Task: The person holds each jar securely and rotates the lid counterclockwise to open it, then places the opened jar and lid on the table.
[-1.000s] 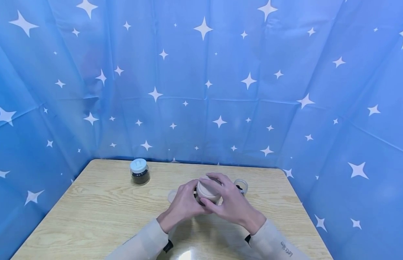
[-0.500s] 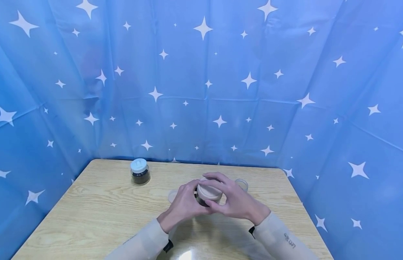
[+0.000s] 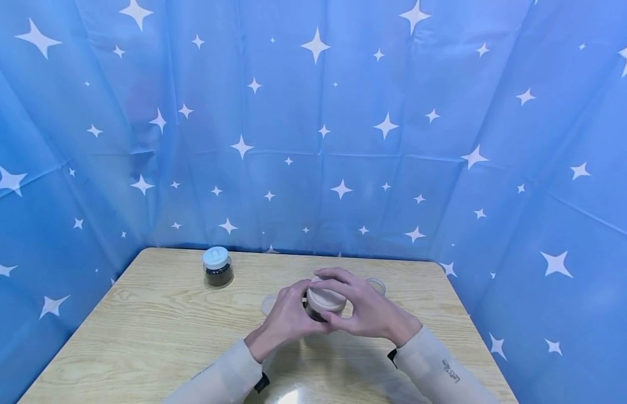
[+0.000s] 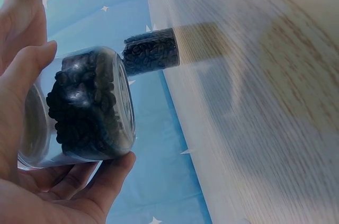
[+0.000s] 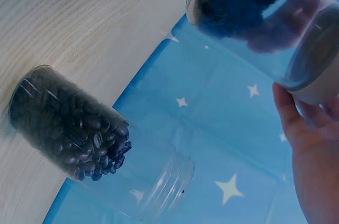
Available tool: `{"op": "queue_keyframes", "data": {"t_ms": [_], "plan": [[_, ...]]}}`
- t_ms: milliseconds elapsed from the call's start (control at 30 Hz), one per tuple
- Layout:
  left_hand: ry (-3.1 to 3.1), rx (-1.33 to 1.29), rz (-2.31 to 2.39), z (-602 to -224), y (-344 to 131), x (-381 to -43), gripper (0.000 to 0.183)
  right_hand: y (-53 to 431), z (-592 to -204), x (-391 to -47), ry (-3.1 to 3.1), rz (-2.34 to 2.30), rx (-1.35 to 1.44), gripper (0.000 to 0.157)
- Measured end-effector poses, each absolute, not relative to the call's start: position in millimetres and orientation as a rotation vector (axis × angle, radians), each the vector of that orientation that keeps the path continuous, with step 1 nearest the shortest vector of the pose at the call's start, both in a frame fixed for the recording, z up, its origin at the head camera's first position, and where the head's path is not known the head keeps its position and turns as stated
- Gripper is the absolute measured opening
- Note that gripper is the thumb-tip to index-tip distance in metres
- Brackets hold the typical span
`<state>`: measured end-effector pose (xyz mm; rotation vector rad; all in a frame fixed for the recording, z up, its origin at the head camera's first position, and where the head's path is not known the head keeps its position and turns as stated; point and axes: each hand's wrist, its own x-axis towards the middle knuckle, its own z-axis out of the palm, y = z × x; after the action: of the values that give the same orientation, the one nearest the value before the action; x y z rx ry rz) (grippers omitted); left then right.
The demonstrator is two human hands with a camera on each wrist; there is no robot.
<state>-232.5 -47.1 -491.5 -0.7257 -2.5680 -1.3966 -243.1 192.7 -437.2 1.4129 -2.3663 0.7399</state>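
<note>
The left hand (image 3: 288,313) curls round a jar (image 4: 87,113), raised over the table (image 3: 116,342); the right hand (image 3: 366,311) grips its lid (image 3: 327,298). Just beyond, right, stands an open jar (image 5: 74,128); far left, near the far edge (image 3: 288,257) and well apart from both hands, a capped jar (image 3: 218,267).

Passable across the left of the surface (image 3: 141,331), from the near edge to the blue-lidded jar (image 3: 218,269) at far left. Passable also along the right margin, and between blue-lidded jar and pale disc (image 3: 267,304). Blocked at centre by left hand (image 3: 288,314) and right hand (image 3: 371,307) around the held jar (image 3: 325,298). Obstructed just beyond the right hand by an uncovered jar (image 5: 69,126). Bounded at far side by starred curtain (image 3: 293,123).
</note>
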Motion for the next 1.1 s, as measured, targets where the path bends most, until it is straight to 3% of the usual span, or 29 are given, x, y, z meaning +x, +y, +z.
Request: {"op": "queue_keyframes", "data": {"t_ms": [700, 867, 1100], "plan": [[-2.562, -0.713, -1.392, -492, -46, -231, 0.076, 191, -436, -236, -2.376, 0.713, 1.360, 0.064], [-2.553, -0.707, -1.382, -491, -45, -231, 0.077, 185, -435, -232, -2.381, 0.703, 1.263, 0.059], [-2.541, -0.685, -1.385, -489, -43, -231, 0.073, 172, -437, -220, -2.424, 0.662, 1.030, 0.065]]}}
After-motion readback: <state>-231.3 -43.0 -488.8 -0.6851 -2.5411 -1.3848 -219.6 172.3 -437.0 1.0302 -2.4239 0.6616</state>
